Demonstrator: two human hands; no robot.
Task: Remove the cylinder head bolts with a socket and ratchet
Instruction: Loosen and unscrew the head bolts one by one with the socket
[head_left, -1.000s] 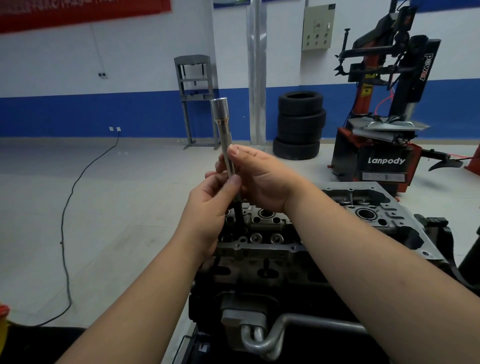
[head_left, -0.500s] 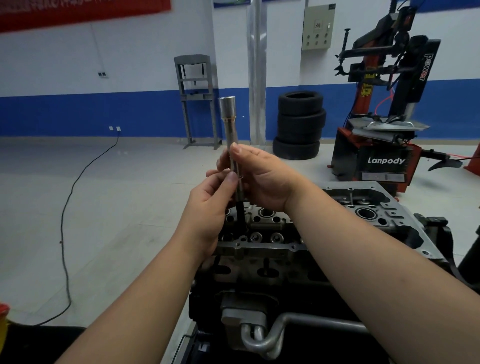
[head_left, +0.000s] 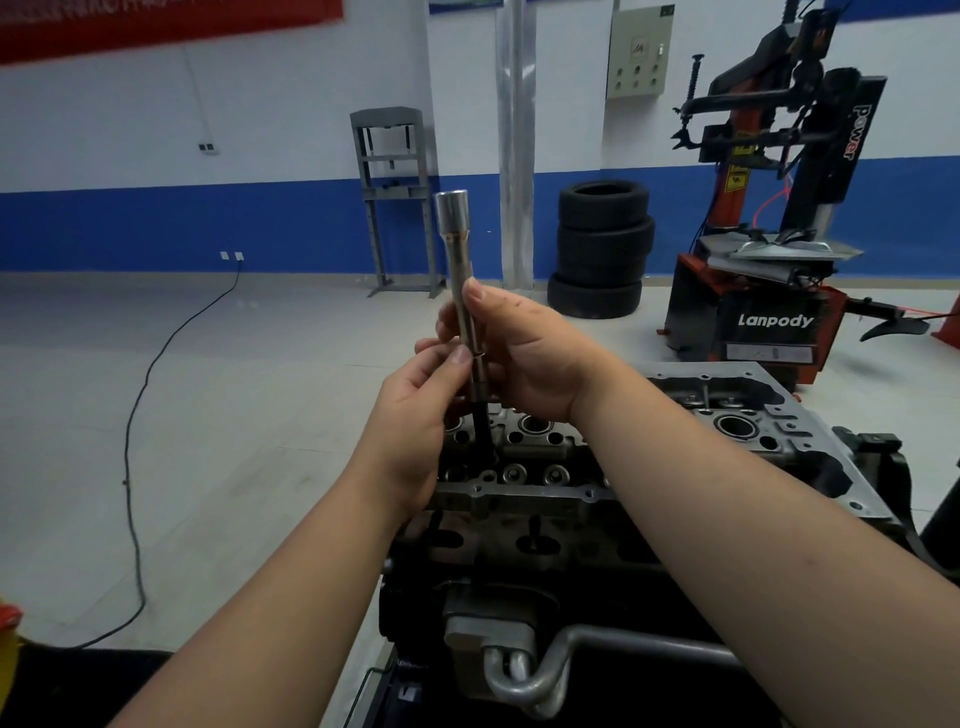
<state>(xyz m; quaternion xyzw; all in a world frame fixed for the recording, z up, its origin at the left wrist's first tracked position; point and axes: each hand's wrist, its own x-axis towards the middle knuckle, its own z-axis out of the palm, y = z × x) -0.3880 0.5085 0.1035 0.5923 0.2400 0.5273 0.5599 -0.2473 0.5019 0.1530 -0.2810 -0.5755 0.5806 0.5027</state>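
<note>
I have both hands raised over the cylinder head, and between them stands a long chrome socket extension, nearly upright with a slight lean. Its wide socket end is at the top, well above my fingers, and a dark bolt shank runs down out of its lower end toward the head. I cannot tell whether the tip of that shank still sits in its hole or hangs just above it, because my left hand covers part of that spot.

My right hand grips the chrome shaft from the right, thumb laid up along it and fingers curled round behind. My left hand pinches the lower part of the shaft from the left, thumb tip pressed on a small ring where the chrome meets the darker section. Both hands are closed on the tool; neither is free.

The cylinder head lies directly under my hands on the engine, its valve bores and round recesses showing in rows. To the right of it is a grey aluminium cover with a large round opening. Below, near me, a bent metal pipe crosses the front of the engine.

Farther off, a stack of tyres stands by the wall, a tyre changer is on the right, and a black cable trails across the floor.
</note>
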